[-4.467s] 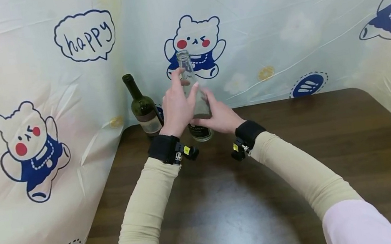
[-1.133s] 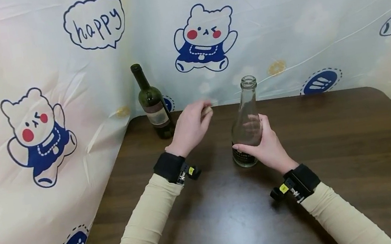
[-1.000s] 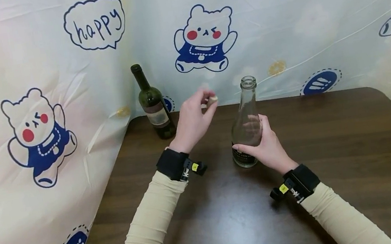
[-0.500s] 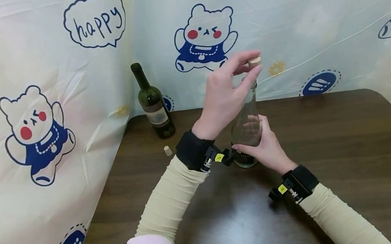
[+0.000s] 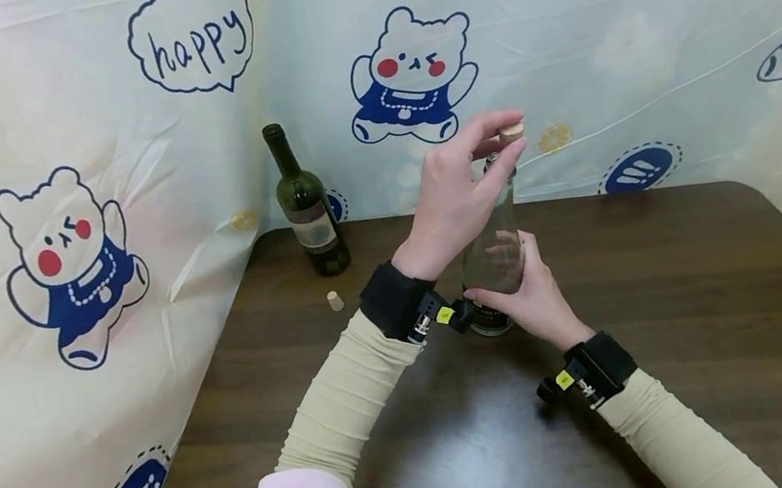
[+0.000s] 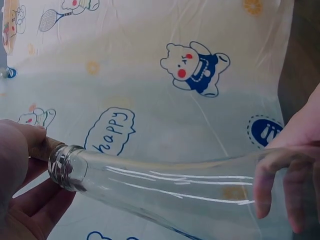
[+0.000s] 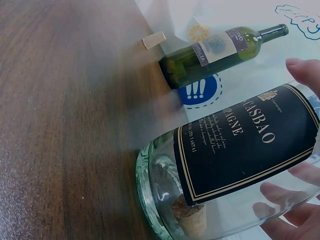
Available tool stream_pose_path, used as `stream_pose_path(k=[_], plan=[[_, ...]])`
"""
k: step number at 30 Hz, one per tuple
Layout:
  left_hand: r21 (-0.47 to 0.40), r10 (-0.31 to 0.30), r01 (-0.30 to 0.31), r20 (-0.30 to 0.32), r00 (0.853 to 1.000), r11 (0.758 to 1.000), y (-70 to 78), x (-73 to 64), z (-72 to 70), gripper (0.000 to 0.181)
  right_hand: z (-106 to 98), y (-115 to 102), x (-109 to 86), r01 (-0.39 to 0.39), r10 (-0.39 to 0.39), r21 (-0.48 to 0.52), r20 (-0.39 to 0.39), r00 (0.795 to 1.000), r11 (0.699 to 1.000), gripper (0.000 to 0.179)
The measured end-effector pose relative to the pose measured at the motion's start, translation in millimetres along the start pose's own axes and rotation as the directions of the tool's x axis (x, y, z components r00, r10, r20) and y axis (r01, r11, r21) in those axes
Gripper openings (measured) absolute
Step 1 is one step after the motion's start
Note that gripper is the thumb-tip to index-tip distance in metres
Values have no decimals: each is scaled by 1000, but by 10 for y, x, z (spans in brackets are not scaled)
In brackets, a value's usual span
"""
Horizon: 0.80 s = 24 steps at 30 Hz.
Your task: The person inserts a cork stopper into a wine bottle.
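Note:
My left hand (image 5: 452,193) pinches a cork (image 5: 512,132) at the mouth of a clear glass bottle (image 6: 165,185). In the left wrist view the cork's end meets the bottle's lip; how far it sits inside, I cannot tell. Around the bottle's lower body my right hand (image 5: 538,294) is curled, thumb in front, and the bottle stands upright on the table. Its black label (image 7: 250,140) shows in the right wrist view. A cork-coloured piece (image 7: 191,216) shows through the glass near the base; whether it is inside or behind is unclear.
A green wine bottle (image 5: 311,214) stands at the table's back left corner. In front of it a second cork (image 5: 335,300) stands on the brown table (image 5: 673,303). A printed curtain (image 5: 543,44) hangs close behind and to the left.
The clear bottle has come forward and right in my right hand. My left hand let go of it, took up a cork and carried it rightward to the mouth, lowering slightly in the last half second.

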<state>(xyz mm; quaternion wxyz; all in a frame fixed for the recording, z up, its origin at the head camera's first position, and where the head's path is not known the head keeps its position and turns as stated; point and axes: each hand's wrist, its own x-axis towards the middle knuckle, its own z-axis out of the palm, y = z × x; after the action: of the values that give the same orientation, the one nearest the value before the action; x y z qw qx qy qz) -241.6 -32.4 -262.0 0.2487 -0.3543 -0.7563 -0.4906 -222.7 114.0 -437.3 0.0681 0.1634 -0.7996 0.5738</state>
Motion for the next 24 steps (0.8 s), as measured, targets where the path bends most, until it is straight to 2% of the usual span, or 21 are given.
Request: stream_pose_path(k=[9, 17, 24], plan=[[-14, 11, -11, -37, 999, 1000, -49, -44, -23, 33, 16, 10, 7, -2, 2, -5, -5, 1000, 1000, 94], [-7, 37, -37, -30, 999, 999, -58, -58, -37, 34, 10, 10, -1, -14, 14, 19, 18, 1000, 1000, 93], [-9, 35, -35, -14, 999, 999, -62, -60, -45, 35, 7, 15, 6, -9, 9, 15, 4, 1000, 1000, 93]])
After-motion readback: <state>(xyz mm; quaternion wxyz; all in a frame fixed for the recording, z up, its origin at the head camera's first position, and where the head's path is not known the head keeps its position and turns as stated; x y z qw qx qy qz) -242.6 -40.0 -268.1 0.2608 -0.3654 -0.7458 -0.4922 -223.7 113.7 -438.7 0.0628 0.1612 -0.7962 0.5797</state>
